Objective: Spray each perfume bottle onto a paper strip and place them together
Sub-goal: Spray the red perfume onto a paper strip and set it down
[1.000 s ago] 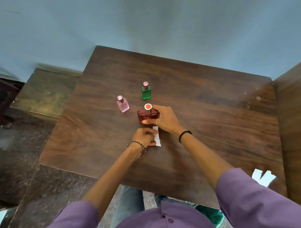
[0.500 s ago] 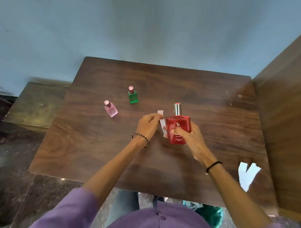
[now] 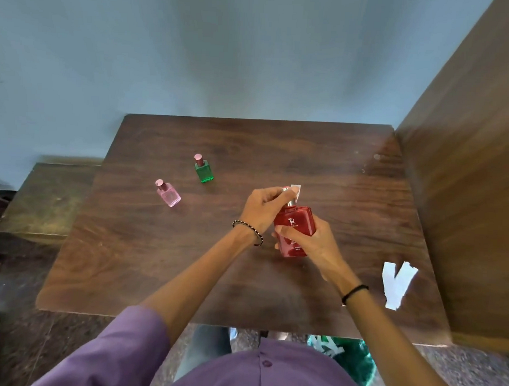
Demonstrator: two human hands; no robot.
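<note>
My right hand (image 3: 312,246) grips a large red perfume bottle (image 3: 297,223), held upright above the wooden table (image 3: 158,261). My left hand (image 3: 265,207) is closed over the bottle's silver neck and top, and a white paper strip (image 3: 296,190) sticks out past its fingers. A small green bottle (image 3: 204,170) and a small pink bottle (image 3: 168,193), both with pink caps, stand on the table to the left, apart from each other.
Two white paper strips (image 3: 397,283) lie crossed near the table's right edge. A tall wooden panel (image 3: 464,171) rises along the right side. A lower wooden bench (image 3: 45,197) sits left of the table. A blue wall stands behind.
My right hand has lifted the red bottle off the table and brought it upright to the right. My left hand picked up the paper strip and moved onto the bottle's top.
</note>
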